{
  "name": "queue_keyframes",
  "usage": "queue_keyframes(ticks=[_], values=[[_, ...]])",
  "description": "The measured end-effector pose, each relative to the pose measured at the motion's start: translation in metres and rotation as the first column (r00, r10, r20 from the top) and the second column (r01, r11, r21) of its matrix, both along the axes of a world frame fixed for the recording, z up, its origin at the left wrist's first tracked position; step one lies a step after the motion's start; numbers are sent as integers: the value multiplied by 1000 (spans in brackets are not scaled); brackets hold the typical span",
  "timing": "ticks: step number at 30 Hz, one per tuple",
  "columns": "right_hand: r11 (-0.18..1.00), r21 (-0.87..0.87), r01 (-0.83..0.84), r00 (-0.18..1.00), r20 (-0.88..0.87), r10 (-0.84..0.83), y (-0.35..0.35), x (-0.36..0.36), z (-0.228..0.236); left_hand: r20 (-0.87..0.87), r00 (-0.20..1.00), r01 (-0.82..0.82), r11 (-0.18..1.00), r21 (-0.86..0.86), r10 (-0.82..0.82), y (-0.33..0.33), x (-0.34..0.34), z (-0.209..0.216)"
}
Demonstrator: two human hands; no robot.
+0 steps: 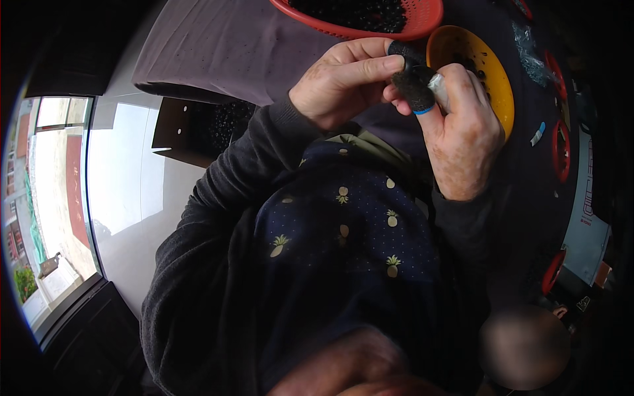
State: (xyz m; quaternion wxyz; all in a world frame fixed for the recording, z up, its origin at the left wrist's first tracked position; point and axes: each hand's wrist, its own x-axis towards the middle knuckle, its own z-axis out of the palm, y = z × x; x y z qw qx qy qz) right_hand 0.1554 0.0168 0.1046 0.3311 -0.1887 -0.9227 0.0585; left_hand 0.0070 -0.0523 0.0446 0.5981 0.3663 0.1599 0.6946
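Both my hands meet over the near edge of the cloth-covered table. My left hand is closed in a pinch, thumb against index finger; what lies between them is too dark and small to make out. A black sleeve covers that index fingertip. My right hand is closed round a small white-wrapped object, mostly hidden by the fingers. Its thumb wears a dark fuzzy cover with a blue band, almost touching the left fingertips. Just beyond the right hand sits a yellow bowl with dark bits inside.
A red plastic basket of small black round pieces stands beyond my hands. Below the table, at left, a box holds similar pieces. To the right lie a clear plastic bag, a small blue-and-white item and red-rimmed containers. Another person is at lower right.
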Motion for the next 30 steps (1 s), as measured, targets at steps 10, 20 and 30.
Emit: queue_keyframes(ticks=[10,20,30], values=[[1000,6,3,1000,16,-3,-4,2,2,23,999,24,998,-65,-22,-1,3,4],[999,39,36,999,30,-37,-2,7,7,134,991,26,996,-84,-15,1,8,7],[999,0,52,998,36,-52,-2,6,6,117,993,35,998,-51,-29,1,8,5]])
